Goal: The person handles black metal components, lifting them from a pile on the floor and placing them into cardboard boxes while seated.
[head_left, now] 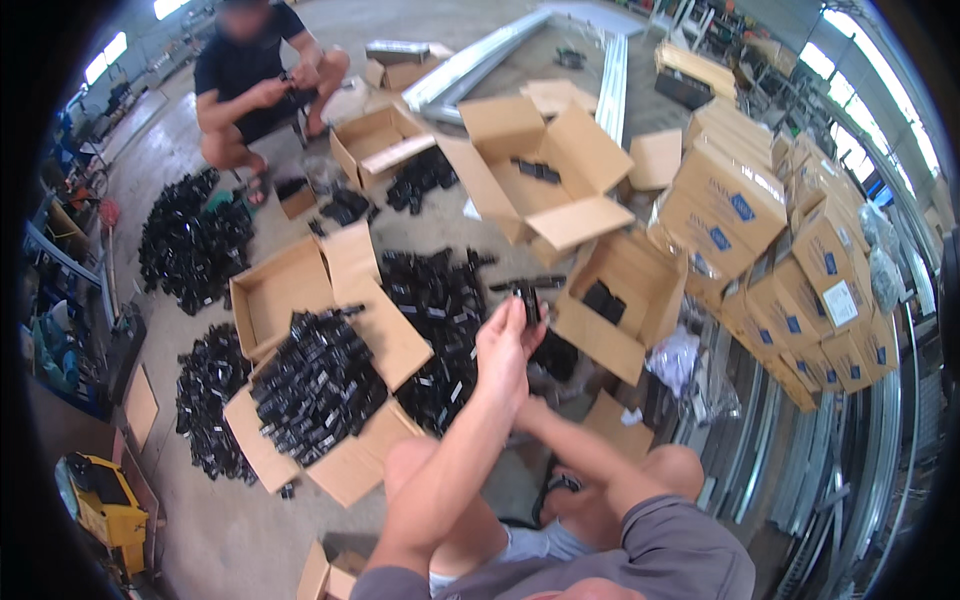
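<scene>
In front of me my left hand [505,340] is raised, its thumb and fingers closed on a small black part [529,305]. My right forearm [590,450] reaches in from the right and passes behind my left wrist, so the fingers of my right hand are hidden. Just beyond the held part is a large heap of black parts [430,290] on the floor. To its left, an open carton [345,465] is filled with similar black parts. Right of my left hand stands another open carton [640,330] with a few black pieces inside.
Across the floor at the upper left a person [250,90] sits handling something small. More black heaps [195,245] lie on the left. Stacked closed cartons [730,200] and long metal profiles [760,450] line the right. A big open carton [540,180] stands ahead.
</scene>
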`<state>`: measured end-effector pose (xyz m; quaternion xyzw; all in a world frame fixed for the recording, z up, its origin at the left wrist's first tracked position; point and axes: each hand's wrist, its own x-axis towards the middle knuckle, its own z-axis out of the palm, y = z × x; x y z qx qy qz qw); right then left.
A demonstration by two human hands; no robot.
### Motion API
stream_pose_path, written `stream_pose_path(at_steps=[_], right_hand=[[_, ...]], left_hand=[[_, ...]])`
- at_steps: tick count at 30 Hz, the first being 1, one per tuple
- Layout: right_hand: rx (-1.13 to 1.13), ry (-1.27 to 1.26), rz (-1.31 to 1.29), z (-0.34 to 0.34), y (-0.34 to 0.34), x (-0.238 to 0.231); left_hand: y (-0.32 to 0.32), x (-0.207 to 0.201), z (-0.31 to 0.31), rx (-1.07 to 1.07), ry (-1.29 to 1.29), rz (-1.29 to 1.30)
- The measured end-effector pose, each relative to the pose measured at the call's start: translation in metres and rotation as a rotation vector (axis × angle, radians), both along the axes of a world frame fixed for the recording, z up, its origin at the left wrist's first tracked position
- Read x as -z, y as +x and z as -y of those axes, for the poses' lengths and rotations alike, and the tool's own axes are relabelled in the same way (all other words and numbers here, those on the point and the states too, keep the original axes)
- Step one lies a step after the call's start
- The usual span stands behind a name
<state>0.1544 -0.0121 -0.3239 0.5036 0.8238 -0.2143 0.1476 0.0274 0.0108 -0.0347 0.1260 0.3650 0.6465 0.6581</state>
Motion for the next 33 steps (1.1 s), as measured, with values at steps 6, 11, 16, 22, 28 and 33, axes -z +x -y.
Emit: stream_pose_path(at_steps=[6, 11, 16, 22, 28, 33], right_hand=[[0.481, -0.058, -0.207, 0.044, -0.012, 0.048], [0.566, -0.105, -0.165, 0.041, -0.022, 0.033], [0.616, -0.113, -0.144, 0.043, -0.014, 0.033], [0.686, -0.157, -0.101, 0.036, -0.026, -0.004], [0.637, -0.26, -0.071, 0.038, -0.033, -0.031], [0.576, -0.228, -0.052, 0.031, -0.016, 0.015]], left_hand=[[0.004, 0.0, -0.003, 0.034, 0.011, 0.08], [-0.004, 0.01, -0.004, 0.019, 0.014, 0.129], [0.0, 0.008, -0.003, -0.002, -0.082, 0.081], [0.0, 0.0, 0.003, 0.035, -0.088, 0.112], [0.001, 0.002, 0.008, 0.074, -0.027, 0.096], [0.009, -0.004, 0.008, 0.11, -0.011, 0.07]])
